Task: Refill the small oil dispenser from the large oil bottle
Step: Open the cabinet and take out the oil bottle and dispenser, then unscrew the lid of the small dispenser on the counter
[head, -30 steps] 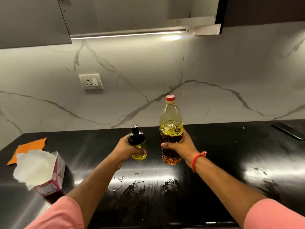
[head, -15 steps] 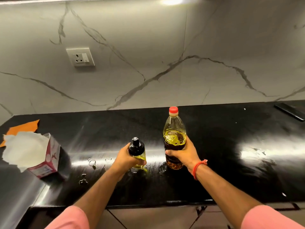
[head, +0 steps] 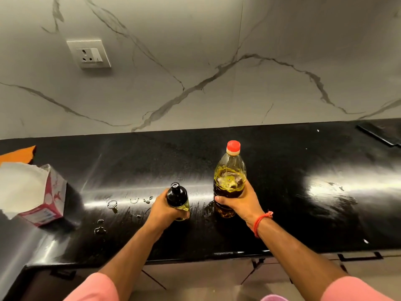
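Observation:
A small oil dispenser (head: 178,198) with a black top and a little yellow oil in its clear base stands upright on the black counter (head: 282,170). My left hand (head: 165,210) grips its lower body. To its right stands the large clear oil bottle (head: 229,174) with a red cap, about half full of golden oil. My right hand (head: 243,203) is wrapped around its lower half; a red thread band is on that wrist. Both caps are on.
A pink and white tissue box (head: 43,196) sits at the left, an orange cloth (head: 19,154) behind it. Water droplets (head: 112,205) dot the counter left of the dispenser. A dark flat object (head: 377,133) lies far right. A wall socket (head: 89,54) is above.
The view has tilted down and pulled back, so the counter's front edge and cabinet fronts show. Both hands keep holding the bottles, which now appear nearer that edge.

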`<act>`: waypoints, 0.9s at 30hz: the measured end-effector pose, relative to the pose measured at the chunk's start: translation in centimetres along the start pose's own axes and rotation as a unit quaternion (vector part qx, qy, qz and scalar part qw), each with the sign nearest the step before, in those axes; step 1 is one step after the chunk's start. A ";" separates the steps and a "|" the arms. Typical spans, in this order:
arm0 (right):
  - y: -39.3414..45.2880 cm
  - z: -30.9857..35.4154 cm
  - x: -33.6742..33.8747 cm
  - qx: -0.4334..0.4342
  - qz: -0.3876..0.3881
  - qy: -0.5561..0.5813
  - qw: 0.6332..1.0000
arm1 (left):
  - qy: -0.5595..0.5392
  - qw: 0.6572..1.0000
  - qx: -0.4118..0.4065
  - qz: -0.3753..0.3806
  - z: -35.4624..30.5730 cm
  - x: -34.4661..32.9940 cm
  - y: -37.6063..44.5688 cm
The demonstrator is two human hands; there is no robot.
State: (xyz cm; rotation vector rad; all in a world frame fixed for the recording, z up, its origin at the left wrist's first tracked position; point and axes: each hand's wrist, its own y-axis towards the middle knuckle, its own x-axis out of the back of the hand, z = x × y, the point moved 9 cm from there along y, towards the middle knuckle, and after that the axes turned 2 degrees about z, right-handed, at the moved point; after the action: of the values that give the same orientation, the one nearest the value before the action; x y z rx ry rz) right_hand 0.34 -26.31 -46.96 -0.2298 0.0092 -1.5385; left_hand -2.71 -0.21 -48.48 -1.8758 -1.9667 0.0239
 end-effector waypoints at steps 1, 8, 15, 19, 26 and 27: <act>-0.1 -0.1 0.0 0.002 0.001 0.000 1.000 | 0.002 1.000 -0.001 -0.003 0.1 0.1 0.1; -0.1 -0.2 0.1 0.014 0.005 -0.005 1.000 | 0.023 1.000 -0.009 -0.012 0.4 0.0 1.1; -0.1 -0.4 0.0 0.020 0.013 0.003 1.000 | 0.090 0.995 -0.031 -0.028 0.3 0.3 1.3; -0.2 -0.3 0.0 0.027 0.019 -0.005 0.999 | 0.114 0.992 -0.052 -0.019 -0.7 0.5 0.6; -3.3 -2.1 3.0 -0.023 -0.064 0.015 0.998 | 0.229 0.968 -0.103 0.014 -3.7 2.8 -1.1; -4.4 -3.0 3.7 -0.031 -0.103 0.018 0.994 | 0.253 0.960 -0.115 0.014 -4.2 3.1 -1.5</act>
State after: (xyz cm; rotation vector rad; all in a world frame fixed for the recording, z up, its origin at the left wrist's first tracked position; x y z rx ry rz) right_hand -4.35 -30.49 -48.65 -0.2576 0.0630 -1.7491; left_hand -2.82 1.44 -43.32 -1.8130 -1.6368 -0.6387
